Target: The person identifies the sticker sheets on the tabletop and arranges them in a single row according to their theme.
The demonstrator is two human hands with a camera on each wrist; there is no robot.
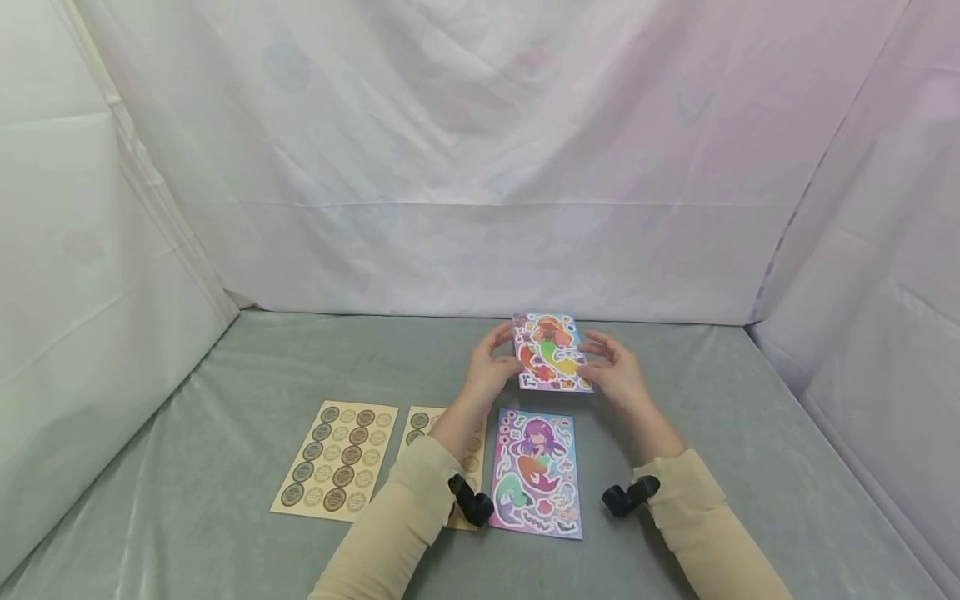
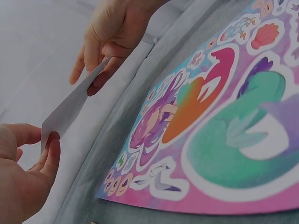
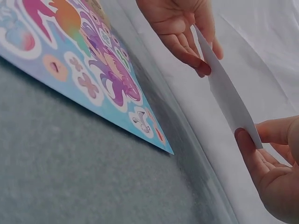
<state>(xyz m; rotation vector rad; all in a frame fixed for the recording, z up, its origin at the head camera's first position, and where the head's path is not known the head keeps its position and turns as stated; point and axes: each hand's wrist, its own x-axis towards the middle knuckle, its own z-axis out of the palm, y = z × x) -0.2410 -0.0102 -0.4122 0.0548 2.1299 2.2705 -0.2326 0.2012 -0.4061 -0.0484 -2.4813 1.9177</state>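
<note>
A mermaid sticker sheet (image 1: 555, 354) with a red-haired figure is held up at the back of the table. My left hand (image 1: 487, 371) pinches its left edge between thumb and fingers, and my right hand (image 1: 617, 371) pinches the right edge. From both wrist views the plain white back of this sheet (image 2: 70, 109) shows, raised off the table and slightly bowed in the right one. Nearer to me lies a second mermaid sticker sheet (image 1: 536, 475) with a purple-haired figure, flat and face up; no hand touches it.
Two tan sheets of round stickers lie on the left: one sheet (image 1: 335, 461) in full view, the other sheet (image 1: 474, 467) partly hidden by my left forearm. Grey cloth covers the table (image 1: 225, 467). White curtains (image 1: 480, 167) hang behind and at both sides.
</note>
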